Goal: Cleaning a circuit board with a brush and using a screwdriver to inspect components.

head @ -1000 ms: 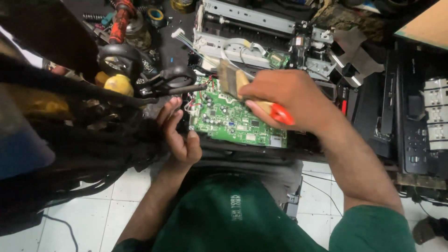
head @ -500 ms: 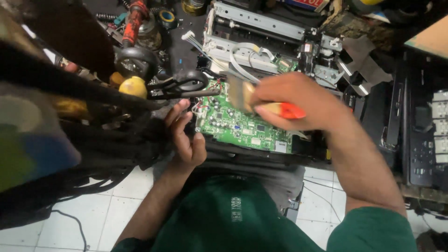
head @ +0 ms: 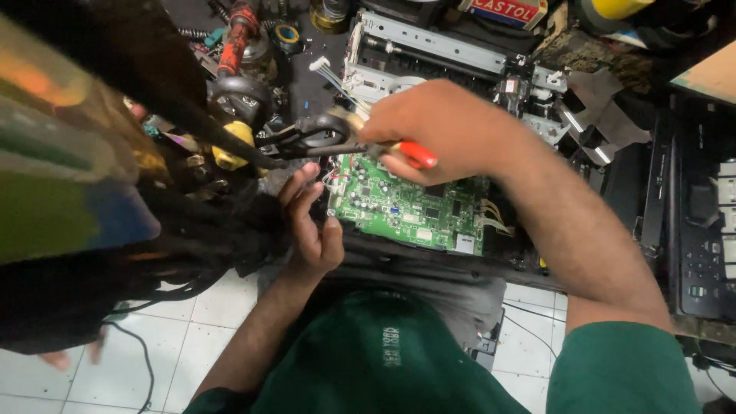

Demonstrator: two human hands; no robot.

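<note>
A: Green board (head: pixel 410 208), studded with small parts, lies on the person's lap against a dark frame. Its top edge is hidden under the right hand (head: pixel 437 130).

B: What is that hand doing?

A: It is curled tight round a tool with an orange-red handle (head: pixel 418 156). Only the handle's end shows; the working tip is covered by the hand, so I cannot tell what kind of tool it is.

B: And the left hand (head: pixel 310 226)?

A: Fingers loosely spread, tips at the board's left edge near a white connector (head: pixel 335 180). Whether they pinch it is too small to make out.

B: Anything else close by?

A: Black-handled scissors (head: pixel 318 136) just left of the right hand, and a grey printer chassis (head: pixel 445 57) behind it. A blurred dark shape (head: pixel 92 176) blocks the whole left side, and the right forearm covers part of the chassis.
</note>
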